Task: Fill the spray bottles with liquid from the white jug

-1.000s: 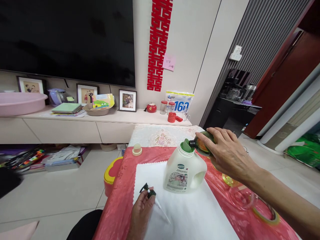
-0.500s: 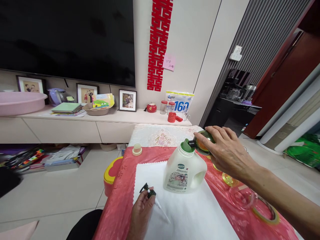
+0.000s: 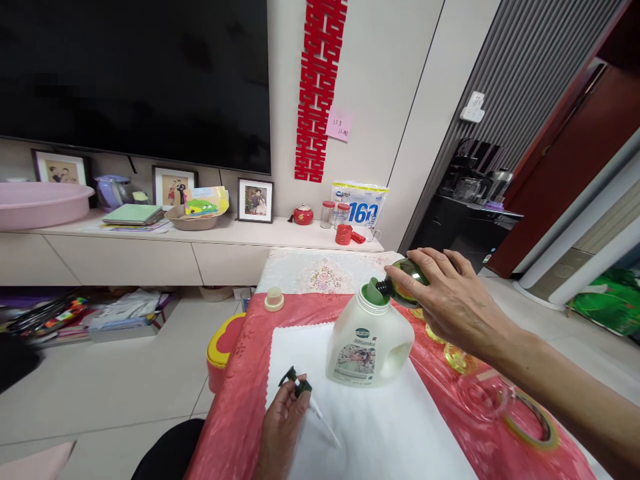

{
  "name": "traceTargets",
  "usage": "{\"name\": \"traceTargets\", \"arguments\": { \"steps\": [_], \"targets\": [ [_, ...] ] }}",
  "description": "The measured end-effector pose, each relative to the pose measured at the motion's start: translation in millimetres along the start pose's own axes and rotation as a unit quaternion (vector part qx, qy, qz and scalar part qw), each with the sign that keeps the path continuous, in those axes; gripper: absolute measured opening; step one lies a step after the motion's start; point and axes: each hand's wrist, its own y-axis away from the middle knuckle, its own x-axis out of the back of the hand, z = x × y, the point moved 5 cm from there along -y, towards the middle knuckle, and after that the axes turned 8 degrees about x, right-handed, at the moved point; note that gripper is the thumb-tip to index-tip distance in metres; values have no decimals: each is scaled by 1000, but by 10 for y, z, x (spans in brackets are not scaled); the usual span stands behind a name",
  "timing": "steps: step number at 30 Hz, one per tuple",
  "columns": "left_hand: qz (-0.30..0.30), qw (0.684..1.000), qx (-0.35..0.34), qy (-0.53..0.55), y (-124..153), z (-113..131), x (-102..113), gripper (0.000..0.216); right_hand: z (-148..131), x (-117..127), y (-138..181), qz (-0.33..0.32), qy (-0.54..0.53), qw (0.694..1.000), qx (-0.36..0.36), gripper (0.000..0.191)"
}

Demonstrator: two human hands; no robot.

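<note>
My right hand (image 3: 440, 283) grips a dark green bottle (image 3: 407, 272), tipped on its side. The bottle's black threaded neck rests at the green spout in the mouth of a pale detergent jug (image 3: 357, 340). The jug stands upright on a white cloth (image 3: 400, 427), its handle to the right; any liquid passing between them cannot be seen. Low in front, my left hand (image 3: 285, 410) pinches a dark green pump head (image 3: 296, 383), its white dip tube slanting down over the cloth. A pale cap (image 3: 274, 299) sits on the red table cover, behind and left of the jug.
On the red table cover (image 3: 235, 400) at right are a roll of tape (image 3: 533, 420), a clear pink round item (image 3: 485, 395) and yellow clear pieces (image 3: 457, 359). A yellow and red stool (image 3: 220, 347) stands left of the table. Behind runs a white cabinet (image 3: 240, 260).
The bottle in my right hand has tilted slightly further, its base a touch higher. My left hand and the pump head stay where they were.
</note>
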Motion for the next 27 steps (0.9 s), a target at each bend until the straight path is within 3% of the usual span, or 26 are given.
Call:
{"name": "traceTargets", "arguments": {
  "steps": [27],
  "targets": [
    [0,1000,2,8,19,22,-23,64,33,145,-122,20,40,997,62,68]
  ]
}}
